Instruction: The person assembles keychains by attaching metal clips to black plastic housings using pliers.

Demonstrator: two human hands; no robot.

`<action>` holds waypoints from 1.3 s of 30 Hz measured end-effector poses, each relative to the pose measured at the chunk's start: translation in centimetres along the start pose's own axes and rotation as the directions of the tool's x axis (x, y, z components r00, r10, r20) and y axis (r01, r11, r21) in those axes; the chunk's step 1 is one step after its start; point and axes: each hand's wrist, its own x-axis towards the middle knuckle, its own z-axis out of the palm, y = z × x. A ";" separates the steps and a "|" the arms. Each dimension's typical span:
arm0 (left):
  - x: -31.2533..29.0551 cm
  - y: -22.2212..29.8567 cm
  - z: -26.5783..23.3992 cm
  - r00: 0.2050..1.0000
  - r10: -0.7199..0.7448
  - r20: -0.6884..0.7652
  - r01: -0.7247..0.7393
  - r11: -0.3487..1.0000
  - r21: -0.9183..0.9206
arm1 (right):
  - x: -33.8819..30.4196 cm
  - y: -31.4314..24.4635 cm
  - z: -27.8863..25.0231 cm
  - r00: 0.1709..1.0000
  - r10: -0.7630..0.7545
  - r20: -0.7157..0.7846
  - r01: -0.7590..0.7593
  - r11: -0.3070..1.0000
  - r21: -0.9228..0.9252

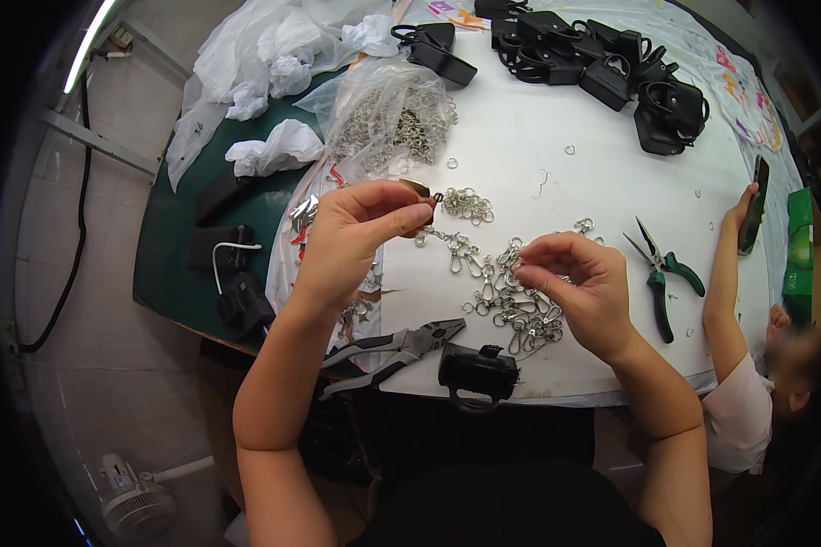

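Hands at work over a white surface [511, 109] – clock directions are taken from the heap of silver clasps [531, 321], which serves as the centre of the dial. The left hand [365, 223], at 10 o'clock, is raised above the surface; its fingers [374, 195] are narrowed in a pinch on a small dark piece [416, 188] with a brassy sheen, too small to make out in detail. The right hand [579, 283] reaches in at 2 o'clock, covering part of the heap. Its thumb and forefinger are brought close together at the tips; whether they hold anything cannot be told.

Around the heap: a smaller cluster of silver rings [468, 206] lies at 11 o'clock, and farther out in the same direction stands a clear plastic bag [392, 128] filled with metal chain-like parts. Small black cases [602, 77] are piled between 12 and 1 o'clock, at the far side. Needle-nose pliers [657, 263] with green-and-black handles lie at 3 o'clock, jaws parted. Grey-handled pliers [420, 342] lie between 8 and 9 o'clock, and a single black case [477, 371] rests at 7 o'clock by the near edge. At 2 o'clock, well apart – another person's hand [742, 205] grips a dark phone [753, 214].
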 end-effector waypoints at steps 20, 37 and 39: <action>-3.8 1.7 5.0 0.986 -0.070 0.149 0.102 0.970 -0.221 | -1.0 -1.5 0.7 0.968 0.156 0.198 -0.195 0.960 0.198; -15.6 -1.1 6.6 0.976 0.174 0.134 -0.217 0.860 0.462 | 0.2 -1.4 -1.6 0.941 0.072 0.329 -0.301 0.617 0.727; -15.5 -2.9 7.2 0.942 0.313 0.120 -0.332 0.815 0.476 | 0.5 -0.3 -1.7 0.912 0.017 0.409 -0.373 0.449 0.812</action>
